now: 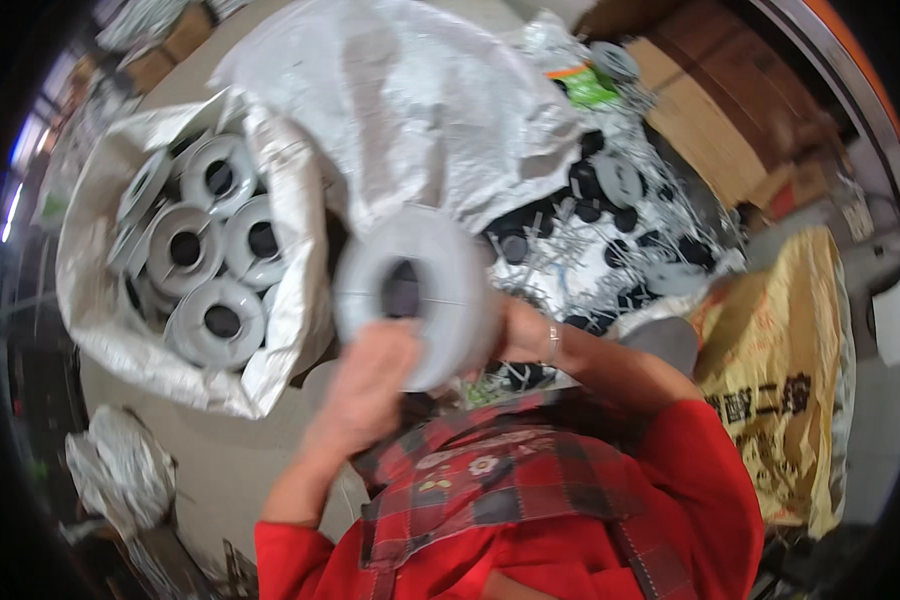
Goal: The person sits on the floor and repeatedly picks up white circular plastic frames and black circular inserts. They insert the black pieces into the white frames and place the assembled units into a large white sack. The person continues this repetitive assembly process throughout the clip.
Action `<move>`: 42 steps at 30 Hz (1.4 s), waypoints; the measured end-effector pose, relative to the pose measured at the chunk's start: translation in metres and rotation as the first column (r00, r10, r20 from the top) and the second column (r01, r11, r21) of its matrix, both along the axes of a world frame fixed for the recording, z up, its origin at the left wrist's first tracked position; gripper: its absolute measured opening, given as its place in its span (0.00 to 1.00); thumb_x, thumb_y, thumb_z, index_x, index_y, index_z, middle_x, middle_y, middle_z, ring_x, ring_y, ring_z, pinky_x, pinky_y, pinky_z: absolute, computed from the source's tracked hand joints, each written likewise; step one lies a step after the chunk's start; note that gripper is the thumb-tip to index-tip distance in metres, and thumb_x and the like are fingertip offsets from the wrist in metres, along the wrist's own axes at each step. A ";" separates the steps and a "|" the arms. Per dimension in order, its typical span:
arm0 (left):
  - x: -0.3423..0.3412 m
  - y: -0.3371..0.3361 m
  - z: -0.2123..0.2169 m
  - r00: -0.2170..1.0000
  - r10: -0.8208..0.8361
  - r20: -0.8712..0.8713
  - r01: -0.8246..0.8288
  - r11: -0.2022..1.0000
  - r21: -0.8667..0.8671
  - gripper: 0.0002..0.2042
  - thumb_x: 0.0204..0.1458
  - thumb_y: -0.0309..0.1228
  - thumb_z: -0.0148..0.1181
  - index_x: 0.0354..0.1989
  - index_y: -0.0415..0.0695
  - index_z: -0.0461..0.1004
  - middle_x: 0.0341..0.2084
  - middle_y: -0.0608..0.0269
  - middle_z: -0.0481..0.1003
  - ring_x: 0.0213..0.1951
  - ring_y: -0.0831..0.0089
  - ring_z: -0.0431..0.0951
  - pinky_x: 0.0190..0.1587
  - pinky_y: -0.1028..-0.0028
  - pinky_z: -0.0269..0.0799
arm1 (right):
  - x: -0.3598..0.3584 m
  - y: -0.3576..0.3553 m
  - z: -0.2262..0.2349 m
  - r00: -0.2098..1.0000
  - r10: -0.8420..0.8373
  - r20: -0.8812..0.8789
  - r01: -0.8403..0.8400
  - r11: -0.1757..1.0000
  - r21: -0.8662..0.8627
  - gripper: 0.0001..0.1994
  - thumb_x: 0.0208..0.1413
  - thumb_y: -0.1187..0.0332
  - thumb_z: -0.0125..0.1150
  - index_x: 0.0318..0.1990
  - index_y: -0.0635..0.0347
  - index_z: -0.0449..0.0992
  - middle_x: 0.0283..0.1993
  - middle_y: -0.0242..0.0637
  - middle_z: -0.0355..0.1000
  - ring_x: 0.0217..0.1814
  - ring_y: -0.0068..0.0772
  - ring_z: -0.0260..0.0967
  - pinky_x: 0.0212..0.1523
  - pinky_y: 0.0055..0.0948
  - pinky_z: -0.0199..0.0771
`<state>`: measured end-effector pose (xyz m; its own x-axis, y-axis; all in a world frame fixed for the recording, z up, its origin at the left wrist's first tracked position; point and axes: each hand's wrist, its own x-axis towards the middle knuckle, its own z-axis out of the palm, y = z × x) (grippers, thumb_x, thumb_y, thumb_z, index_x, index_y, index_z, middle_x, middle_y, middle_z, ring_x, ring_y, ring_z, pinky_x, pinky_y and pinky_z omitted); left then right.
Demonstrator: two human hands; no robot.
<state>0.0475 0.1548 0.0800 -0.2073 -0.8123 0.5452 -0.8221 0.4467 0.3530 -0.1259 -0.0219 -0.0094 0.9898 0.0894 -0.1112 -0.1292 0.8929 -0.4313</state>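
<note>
In front of my chest, a grey round plastic spool with a wide central hole is held up and tilted, its face toward me. My right hand grips its right side, the fingers partly hidden behind it. Across the spool's lower left face lies my left hand, smeared by motion. Its fingers are bent and close together at the lower edge of the hole; whatever they hold is hidden. A dark shape shows through the hole.
At left, a white woven sack holds several similar grey spools. Loose black round parts and thin pale sticks cover a white sheet at right. A full white sack lies ahead; a yellow sack and cardboard stand right.
</note>
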 end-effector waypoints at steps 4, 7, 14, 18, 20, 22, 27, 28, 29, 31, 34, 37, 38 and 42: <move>0.092 0.020 0.044 0.702 0.701 0.126 -0.659 0.707 -0.257 0.26 0.50 0.18 0.50 0.60 0.37 0.59 0.59 0.52 0.62 0.63 0.54 0.58 0.64 0.63 0.51 | -0.036 -0.062 -0.015 0.900 -0.365 -0.238 -0.249 0.017 -0.968 0.28 0.56 0.52 0.55 0.55 0.67 0.67 0.47 0.49 0.72 0.41 0.36 0.73 0.42 0.31 0.75; 0.088 0.004 0.089 0.600 0.699 -0.389 -0.800 0.537 -0.268 0.21 0.58 0.24 0.48 0.61 0.36 0.59 0.58 0.52 0.63 0.60 0.63 0.62 0.62 0.66 0.55 | -0.114 -0.139 -0.091 0.720 -0.677 -0.151 -0.469 -0.314 -0.825 0.32 0.48 0.51 0.61 0.52 0.72 0.68 0.50 0.57 0.69 0.53 0.53 0.67 0.55 0.38 0.66; 0.002 -0.075 0.012 0.529 0.535 -0.658 -0.244 0.839 0.486 0.20 0.52 0.19 0.54 0.55 0.39 0.67 0.50 0.58 0.71 0.52 0.71 0.70 0.57 0.71 0.63 | -0.256 -0.199 -0.102 0.172 -0.687 -0.706 -0.974 -0.226 -0.018 0.27 0.42 0.51 0.65 0.49 0.54 0.74 0.53 0.41 0.70 0.58 0.41 0.65 0.55 0.45 0.66; -0.041 -0.102 -0.046 0.438 0.555 -0.708 0.204 0.705 0.679 0.17 0.54 0.24 0.56 0.53 0.38 0.69 0.43 0.64 0.74 0.46 0.76 0.72 0.51 0.77 0.65 | -0.223 -0.196 -0.086 0.186 -0.616 -0.766 -0.981 -0.158 -0.111 0.28 0.40 0.48 0.66 0.49 0.52 0.75 0.54 0.40 0.70 0.56 0.42 0.67 0.55 0.42 0.66; -0.048 -0.104 -0.075 0.324 0.613 -0.720 0.309 0.651 0.693 0.15 0.54 0.25 0.57 0.51 0.37 0.70 0.41 0.62 0.74 0.45 0.76 0.73 0.50 0.78 0.66 | -0.178 -0.182 -0.049 0.443 -0.722 -0.531 -0.849 -0.147 -0.507 0.34 0.38 0.42 0.65 0.42 0.68 0.77 0.41 0.51 0.75 0.46 0.48 0.73 0.44 0.35 0.72; -0.048 -0.107 -0.090 0.268 0.675 -0.687 0.359 0.592 0.721 0.20 0.52 0.27 0.61 0.54 0.38 0.67 0.47 0.58 0.71 0.50 0.73 0.71 0.52 0.75 0.65 | -0.155 -0.178 -0.049 0.579 -0.696 -0.424 -0.456 0.155 -0.876 0.29 0.48 0.45 0.60 0.35 0.71 0.77 0.27 0.42 0.76 0.28 0.29 0.74 0.30 0.29 0.72; -0.053 -0.106 -0.078 0.152 0.664 -0.732 0.265 0.687 0.677 0.27 0.49 0.33 0.64 0.56 0.35 0.63 0.49 0.52 0.69 0.52 0.69 0.68 0.56 0.70 0.62 | -0.068 -0.106 -0.008 0.933 -0.271 -0.237 0.177 0.919 -0.353 0.28 0.65 0.50 0.33 0.47 0.70 0.69 0.24 0.42 0.72 0.21 0.32 0.72 0.27 0.28 0.76; -0.048 -0.101 -0.074 -0.051 0.693 -0.719 0.514 0.636 0.576 0.24 0.51 0.33 0.62 0.54 0.35 0.65 0.45 0.53 0.72 0.47 0.70 0.73 0.52 0.71 0.67 | -0.050 -0.095 -0.010 0.956 -0.211 -0.203 0.130 0.927 -0.351 0.26 0.62 0.47 0.42 0.46 0.66 0.71 0.23 0.37 0.71 0.18 0.28 0.68 0.25 0.27 0.74; -0.050 -0.099 -0.064 -0.079 0.697 -0.712 0.524 0.637 0.565 0.18 0.53 0.32 0.58 0.49 0.35 0.69 0.35 0.57 0.76 0.34 0.73 0.77 0.40 0.73 0.74 | -0.037 -0.097 -0.017 0.943 -0.216 -0.255 0.124 0.935 -0.333 0.26 0.61 0.48 0.43 0.44 0.66 0.72 0.24 0.38 0.72 0.19 0.28 0.69 0.26 0.27 0.73; -0.042 -0.098 -0.066 -0.106 0.743 -0.660 0.420 0.635 0.648 0.15 0.53 0.29 0.55 0.48 0.34 0.68 0.33 0.54 0.77 0.32 0.70 0.78 0.38 0.69 0.77 | -0.016 -0.112 -0.057 0.852 -0.403 -0.335 0.088 0.740 -0.666 0.25 0.59 0.48 0.47 0.39 0.66 0.75 0.26 0.40 0.74 0.23 0.32 0.71 0.28 0.30 0.73; -0.033 -0.097 -0.073 -0.184 0.797 -0.576 0.371 0.599 0.710 0.13 0.54 0.26 0.50 0.47 0.33 0.67 0.32 0.51 0.75 0.33 0.66 0.78 0.37 0.66 0.78 | -0.003 -0.145 -0.141 0.710 -0.677 -0.192 -0.350 -0.104 -0.931 0.17 0.47 0.59 0.61 0.43 0.58 0.75 0.38 0.48 0.74 0.40 0.51 0.71 0.42 0.44 0.71; -0.048 -0.103 -0.064 -0.304 0.850 -0.430 0.484 0.527 0.699 0.16 0.54 0.27 0.49 0.50 0.34 0.62 0.35 0.49 0.73 0.35 0.62 0.77 0.37 0.63 0.78 | 0.002 -0.158 -0.184 0.768 -0.542 -0.340 -0.599 -0.423 -0.680 0.34 0.46 0.72 0.60 0.62 0.48 0.53 0.69 0.49 0.42 0.66 0.55 0.48 0.54 0.46 0.65; -0.048 -0.095 -0.078 -0.215 0.883 -0.417 0.571 0.460 0.680 0.19 0.53 0.26 0.50 0.53 0.36 0.60 0.38 0.49 0.72 0.39 0.61 0.77 0.40 0.64 0.78 | 0.009 -0.156 -0.186 0.779 -0.503 -0.373 -0.617 -0.514 -0.596 0.36 0.48 0.74 0.58 0.65 0.44 0.51 0.71 0.49 0.37 0.71 0.54 0.40 0.56 0.49 0.64; -0.067 -0.080 -0.107 -0.058 0.940 -0.336 0.681 0.283 0.675 0.20 0.50 0.22 0.49 0.54 0.36 0.64 0.41 0.52 0.73 0.43 0.63 0.75 0.47 0.68 0.73 | 0.029 -0.150 -0.201 0.703 -0.552 -0.449 -0.711 -0.558 -0.428 0.38 0.43 0.75 0.59 0.65 0.41 0.53 0.71 0.52 0.32 0.69 0.60 0.44 0.50 0.43 0.71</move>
